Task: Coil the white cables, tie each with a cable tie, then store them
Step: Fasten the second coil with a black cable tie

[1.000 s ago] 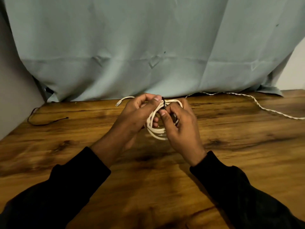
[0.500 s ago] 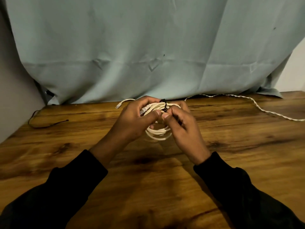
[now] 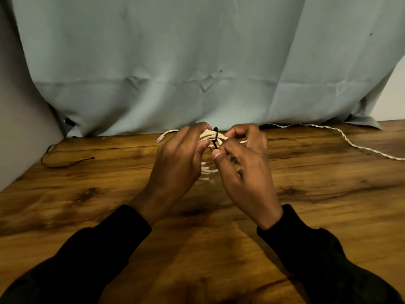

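A coiled white cable is held up between both hands above the wooden table. A thin black cable tie wraps around the top of the coil. My left hand grips the coil's left side. My right hand holds the right side, its thumb and fingers pinching by the tie. The coil's lower loops show between the hands, and a connector end sticks out to the left. Most of the coil is hidden by the hands.
A second, twisted white cable lies loose across the table's far right. A thin black tie lies at the far left near a grey wall. A pale blue cloth hangs behind the table.
Both hands have shifted slightly around the coil, with the right thumb now lower by the tie. The black tie stands more clearly across the top of the bundle.
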